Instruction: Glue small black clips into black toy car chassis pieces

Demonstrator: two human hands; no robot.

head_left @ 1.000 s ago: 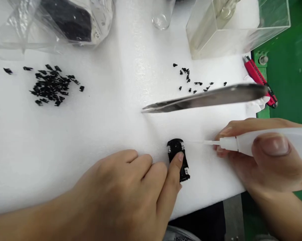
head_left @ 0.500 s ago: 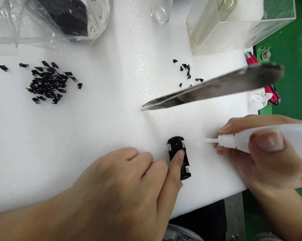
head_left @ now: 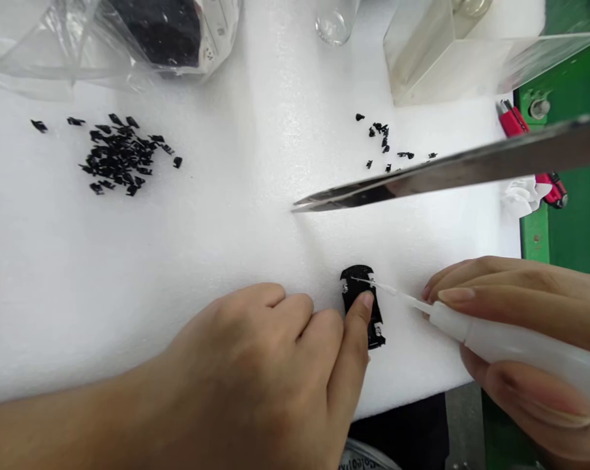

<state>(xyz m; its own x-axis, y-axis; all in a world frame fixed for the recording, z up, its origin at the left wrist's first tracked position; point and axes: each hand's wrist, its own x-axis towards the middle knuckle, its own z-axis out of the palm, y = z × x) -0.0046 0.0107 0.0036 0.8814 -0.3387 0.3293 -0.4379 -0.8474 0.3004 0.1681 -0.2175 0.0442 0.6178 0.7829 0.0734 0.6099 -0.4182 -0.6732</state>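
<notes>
Head view: black part (head_left: 355, 292)
Left hand (head_left: 270, 365), its eight o'clock: curled, fingertip on it; I can't judge grip
Right hand (head_left: 530, 297): closed around white bottle (head_left: 525, 343)

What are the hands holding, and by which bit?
The right hand holds the white bottle by its body, behind the nozzle. The left hand presses a fingertip on the black part; whether its thumb grips too is hidden.

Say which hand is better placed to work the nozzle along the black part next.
Probably the right hand: it grips the white bottle, whose nozzle reaches over the black part. The left hand has a finger on that part.
</notes>
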